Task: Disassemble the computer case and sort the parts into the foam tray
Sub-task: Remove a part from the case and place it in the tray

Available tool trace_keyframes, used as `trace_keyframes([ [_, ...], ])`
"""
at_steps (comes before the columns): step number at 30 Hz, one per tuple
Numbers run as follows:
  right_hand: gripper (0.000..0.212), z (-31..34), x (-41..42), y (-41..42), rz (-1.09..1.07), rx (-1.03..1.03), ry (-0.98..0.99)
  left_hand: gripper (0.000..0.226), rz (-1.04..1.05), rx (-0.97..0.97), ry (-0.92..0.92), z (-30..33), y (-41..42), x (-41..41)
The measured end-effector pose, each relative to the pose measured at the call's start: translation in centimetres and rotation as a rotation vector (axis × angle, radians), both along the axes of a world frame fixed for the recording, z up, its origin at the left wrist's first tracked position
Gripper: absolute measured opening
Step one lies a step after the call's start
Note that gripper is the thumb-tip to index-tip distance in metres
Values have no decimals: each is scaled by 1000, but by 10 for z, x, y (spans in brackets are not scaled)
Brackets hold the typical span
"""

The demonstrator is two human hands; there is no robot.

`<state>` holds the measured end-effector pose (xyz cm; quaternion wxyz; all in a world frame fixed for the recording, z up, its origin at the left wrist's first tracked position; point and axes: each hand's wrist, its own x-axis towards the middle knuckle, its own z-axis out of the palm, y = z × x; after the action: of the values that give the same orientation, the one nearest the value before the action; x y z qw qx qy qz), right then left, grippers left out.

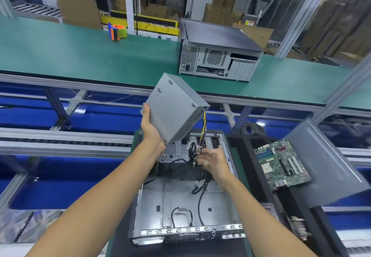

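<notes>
A single wide-angle view from the person's head looks forward and down, close over the open computer case [186, 202] on the table [120, 244]. Farther out it takes in the green conveyor [80, 52] and stacked cartons beyond.

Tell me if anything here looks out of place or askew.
The power supply is tilted in mid-air, held by the left hand above the open case, with its cables trailing down to where the right hand is working. The side panel leans at a slant beside the motherboard. No damage shows.
</notes>
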<state>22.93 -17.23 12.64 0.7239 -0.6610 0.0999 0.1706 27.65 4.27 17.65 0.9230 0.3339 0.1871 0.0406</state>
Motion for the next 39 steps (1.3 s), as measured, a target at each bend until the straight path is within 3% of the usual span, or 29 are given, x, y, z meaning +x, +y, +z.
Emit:
trace_keyframes([
  [3, 47, -7, -2, 2, -10, 75, -99, 65, 11, -48, 11, -1, 0, 3],
  [8, 63, -16, -8, 12, 138, -190, -67, 79, -6, -145, 64, -4, -3, 5],
  [13, 40, -15, -1, 22, 273, -369, -170, 81, -61, -143, 88, -3, 0, 3],
  [20, 15, 12, 10, 31, 221, -343, -273, 72, -70, -82, -25, 15, -7, 10],
  [24, 24, 24, 17, 38, 141, -511, -290, 71, -119, -57, -78, 27, -18, 10],
  [26, 28, 29, 18, 39, 56, -789, -416, 68, -132, -54, -105, 34, -24, 10],
  [28, 36, 33, 14, 40, -25, -1010, -661, 62, -134, -36, -149, 40, -28, 10],
  [31, 49, 39, 10, 39, -151, -1114, -894, 63, -145, -6, -170, 47, -32, 10],
  [36, 53, 36, 19, 32, -75, -970, -780, 65, -141, 11, -146, 54, -39, 9],
  [39, 29, 26, 16, 30, -64, -733, -579, 67, -139, 16, -114, 52, -42, 7],
])
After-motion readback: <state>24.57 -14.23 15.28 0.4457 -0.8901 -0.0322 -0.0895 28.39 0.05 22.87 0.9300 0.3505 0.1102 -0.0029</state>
